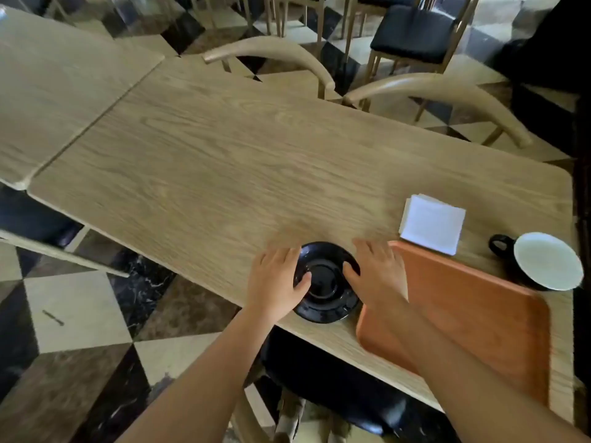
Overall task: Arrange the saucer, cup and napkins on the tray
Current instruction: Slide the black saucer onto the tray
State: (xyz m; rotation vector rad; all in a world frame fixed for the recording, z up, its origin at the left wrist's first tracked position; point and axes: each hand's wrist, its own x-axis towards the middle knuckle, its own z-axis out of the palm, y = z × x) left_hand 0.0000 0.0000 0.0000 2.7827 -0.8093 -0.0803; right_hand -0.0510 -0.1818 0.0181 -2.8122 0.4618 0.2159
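A black saucer [326, 290] lies on the wooden table near its front edge. My left hand [276, 278] rests on the saucer's left rim and my right hand [375, 273] on its right rim, fingers curled over the edges. Just right of the saucer lies an orange-brown tray [479, 321], with nothing on it and my right forearm crossing above it. A stack of white napkins [431, 223] sits on the table beyond the tray's far edge. A black cup [543, 262] with a white inside stands at the tray's far right corner, handle pointing left.
The long wooden table [224, 161] stretches away to the left, joined to a second table [57, 84]. Curved wooden chair backs [271, 52] stand along its far side. The table's front edge drops to a checkered floor [73, 308].
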